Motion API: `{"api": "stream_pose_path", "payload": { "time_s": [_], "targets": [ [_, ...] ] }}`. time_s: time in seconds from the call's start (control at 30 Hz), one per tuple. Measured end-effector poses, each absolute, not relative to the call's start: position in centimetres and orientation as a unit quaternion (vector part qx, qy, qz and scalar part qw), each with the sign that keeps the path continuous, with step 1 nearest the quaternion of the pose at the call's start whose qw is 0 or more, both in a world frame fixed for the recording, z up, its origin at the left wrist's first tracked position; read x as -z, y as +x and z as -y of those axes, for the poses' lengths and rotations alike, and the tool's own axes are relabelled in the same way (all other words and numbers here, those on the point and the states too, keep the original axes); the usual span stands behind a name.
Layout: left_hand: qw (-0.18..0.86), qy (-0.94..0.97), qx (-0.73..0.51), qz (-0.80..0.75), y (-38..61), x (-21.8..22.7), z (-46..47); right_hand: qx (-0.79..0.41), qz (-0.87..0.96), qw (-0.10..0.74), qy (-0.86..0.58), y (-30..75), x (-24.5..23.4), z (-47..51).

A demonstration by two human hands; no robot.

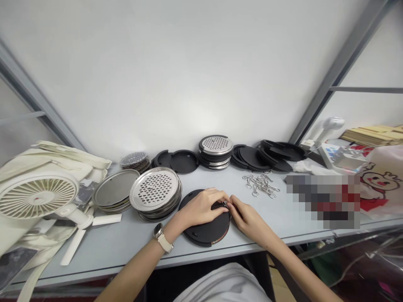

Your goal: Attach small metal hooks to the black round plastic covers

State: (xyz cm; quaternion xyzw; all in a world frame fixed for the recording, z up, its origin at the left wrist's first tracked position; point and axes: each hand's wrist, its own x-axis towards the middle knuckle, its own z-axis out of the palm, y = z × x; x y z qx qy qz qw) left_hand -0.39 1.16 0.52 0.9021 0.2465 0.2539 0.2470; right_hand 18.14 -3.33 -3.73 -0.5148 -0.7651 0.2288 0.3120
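A black round plastic base (209, 230) lies on the table in front of me, with a strip of another colour along its near right edge. My left hand (206, 204) reaches across its top, thumb and fingers closed at the right rim. Against that same rim, my right hand (245, 214) pinches with its fingertips; a small shiny bit shows between the hands, too hidden to name. Wire hooks with ring ends (260, 184) lie in a loose pile beyond my right hand. Left of the base stands a stack of round metal grater plates (155, 191).
Plain metal discs (115, 191) are stacked at left, near a white fan (39, 195) and cloth bag. Along the wall stand more black bases (184, 161) and a stack topped by a grater plate (216, 144). A printed plastic bag (380, 180) sits at right.
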Motion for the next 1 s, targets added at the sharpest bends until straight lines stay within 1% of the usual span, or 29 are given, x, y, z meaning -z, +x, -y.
{"api": "stream_pose_path", "payload": {
  "time_s": [0.43, 0.77, 1.0],
  "targets": [
    [0.241, 0.903, -0.255, -0.247, -0.36, -0.46, -1.19, -0.247, 0.752, 0.339, -0.508, 18.16, 3.28, 3.29],
    [0.229, 0.907, -0.257, -0.244, -0.44, -0.60, -0.98, -0.292, 0.732, 0.372, -0.491, 18.44, 3.56, 2.97],
    [0.217, 0.911, -0.255, -0.240, -0.51, -0.64, -0.98, -0.300, 0.735, 0.363, -0.487, 18.32, 3.20, 3.08]
  ]
}}
